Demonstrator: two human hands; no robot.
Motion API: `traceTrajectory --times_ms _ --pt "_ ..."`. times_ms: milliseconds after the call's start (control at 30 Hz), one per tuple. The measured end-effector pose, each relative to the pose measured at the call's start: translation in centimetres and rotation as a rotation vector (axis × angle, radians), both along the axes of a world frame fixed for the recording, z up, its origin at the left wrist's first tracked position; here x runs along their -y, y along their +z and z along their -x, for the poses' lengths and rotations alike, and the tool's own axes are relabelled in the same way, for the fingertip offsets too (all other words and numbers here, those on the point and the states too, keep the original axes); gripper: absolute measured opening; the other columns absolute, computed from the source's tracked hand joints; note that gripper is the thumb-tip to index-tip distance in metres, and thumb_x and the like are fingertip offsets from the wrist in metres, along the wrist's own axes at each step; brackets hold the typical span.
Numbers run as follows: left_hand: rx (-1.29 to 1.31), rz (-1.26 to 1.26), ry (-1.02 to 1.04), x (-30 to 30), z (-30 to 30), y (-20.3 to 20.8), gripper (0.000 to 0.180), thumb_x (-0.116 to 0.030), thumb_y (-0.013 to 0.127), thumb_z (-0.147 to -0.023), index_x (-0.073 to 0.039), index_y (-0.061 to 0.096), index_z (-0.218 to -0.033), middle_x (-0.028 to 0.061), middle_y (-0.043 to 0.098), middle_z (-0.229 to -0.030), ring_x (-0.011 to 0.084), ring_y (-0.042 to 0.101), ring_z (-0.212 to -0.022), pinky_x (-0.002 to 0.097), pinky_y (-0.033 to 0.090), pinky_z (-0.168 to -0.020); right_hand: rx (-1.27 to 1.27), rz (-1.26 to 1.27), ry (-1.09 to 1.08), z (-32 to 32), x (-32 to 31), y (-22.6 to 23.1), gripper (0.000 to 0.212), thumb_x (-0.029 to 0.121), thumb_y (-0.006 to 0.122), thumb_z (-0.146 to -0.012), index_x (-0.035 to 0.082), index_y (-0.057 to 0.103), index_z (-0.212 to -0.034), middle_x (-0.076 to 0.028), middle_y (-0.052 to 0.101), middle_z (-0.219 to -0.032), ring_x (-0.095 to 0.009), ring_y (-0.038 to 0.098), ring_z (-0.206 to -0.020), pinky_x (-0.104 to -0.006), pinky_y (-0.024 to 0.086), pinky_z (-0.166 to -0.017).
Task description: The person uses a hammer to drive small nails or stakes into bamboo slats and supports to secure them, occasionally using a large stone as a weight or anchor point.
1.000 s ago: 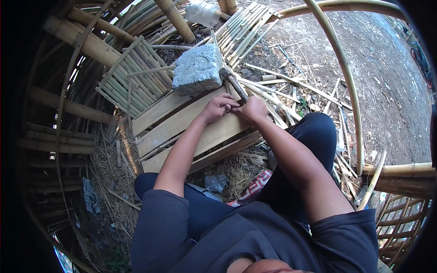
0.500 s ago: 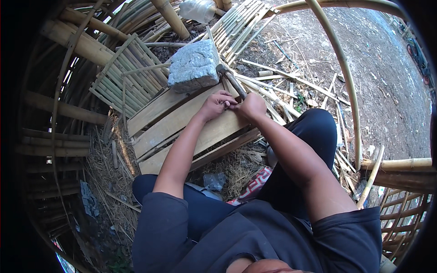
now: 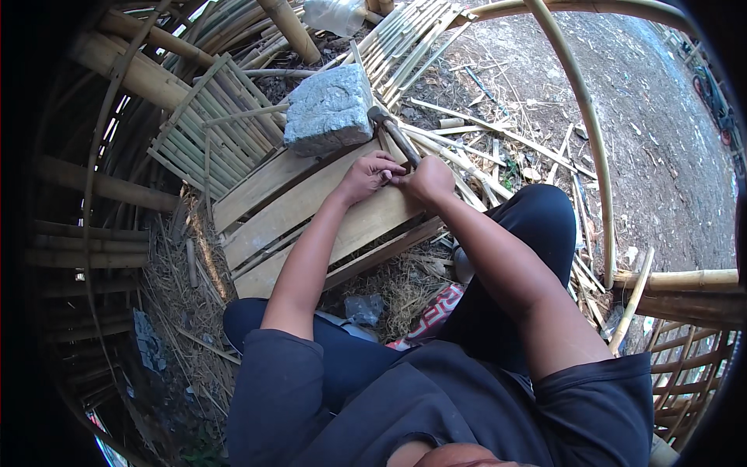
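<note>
Two hands (image 3: pixel 366 179) (image 3: pixel 430 182), one hammer (image 3: pixel 400 142), one block (image 3: pixel 328 109) shifted slightly upward in view.

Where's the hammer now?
The hammer is in the head view's upper half, held in the right hand, just right of the grey block.

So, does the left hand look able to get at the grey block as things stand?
Probably yes: the grey block sits just beyond the left hand on the wooden slats, with only bare wood between them; the hammer in the right hand is to the block's right.
</note>
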State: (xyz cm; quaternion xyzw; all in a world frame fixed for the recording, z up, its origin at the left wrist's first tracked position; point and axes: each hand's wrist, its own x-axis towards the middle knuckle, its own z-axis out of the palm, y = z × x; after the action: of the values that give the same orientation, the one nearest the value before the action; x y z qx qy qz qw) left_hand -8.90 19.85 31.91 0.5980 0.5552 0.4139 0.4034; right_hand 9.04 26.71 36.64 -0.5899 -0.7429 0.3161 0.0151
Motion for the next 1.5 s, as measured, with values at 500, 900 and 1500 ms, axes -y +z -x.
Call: traceTrajectory --times_ms 500,900,1500 --pt "0.136 -0.029 -0.032 -0.7 0.9 -2.6 0.040 -0.033 0.067 -0.098 0.004 0.075 -0.111 0.0087 0.063 -0.113 0.0156 0.072 -0.090 0.0272 0.059 -0.085 -0.002 -0.024 -0.003 0.1 -0.1 -0.4 0.084 0.075 0.086 -0.061 -0.001 0.077 -0.096 -0.020 0.076 -0.100 -0.035 0.075 -0.096 -0.0435 0.060 -0.083" --pt "0.081 -0.047 -0.002 -0.8 0.6 -2.1 0.054 -0.050 0.070 -0.091 0.001 0.078 -0.103 0.0079 0.065 -0.106 0.0158 0.069 -0.090 0.0284 0.060 -0.083 -0.035 -0.024 0.005 -0.1 0.0 -0.1 0.077 0.066 0.091 -0.062 -0.002 0.077 -0.095 -0.023 0.075 -0.103 -0.038 0.074 -0.099 -0.0450 0.059 -0.086" --pt "0.057 -0.074 0.022 -0.2 0.4 -1.0 0.020 -0.010 0.075 -0.092 -0.003 0.076 -0.111 0.0066 0.069 -0.110 0.0148 0.069 -0.099 0.0285 0.057 -0.088 -0.033 -0.033 0.014 0.1 0.1 -0.3 0.078 0.069 0.088 -0.065 -0.002 0.077 -0.095 -0.024 0.075 -0.102 -0.038 0.074 -0.098 -0.0454 0.059 -0.084"
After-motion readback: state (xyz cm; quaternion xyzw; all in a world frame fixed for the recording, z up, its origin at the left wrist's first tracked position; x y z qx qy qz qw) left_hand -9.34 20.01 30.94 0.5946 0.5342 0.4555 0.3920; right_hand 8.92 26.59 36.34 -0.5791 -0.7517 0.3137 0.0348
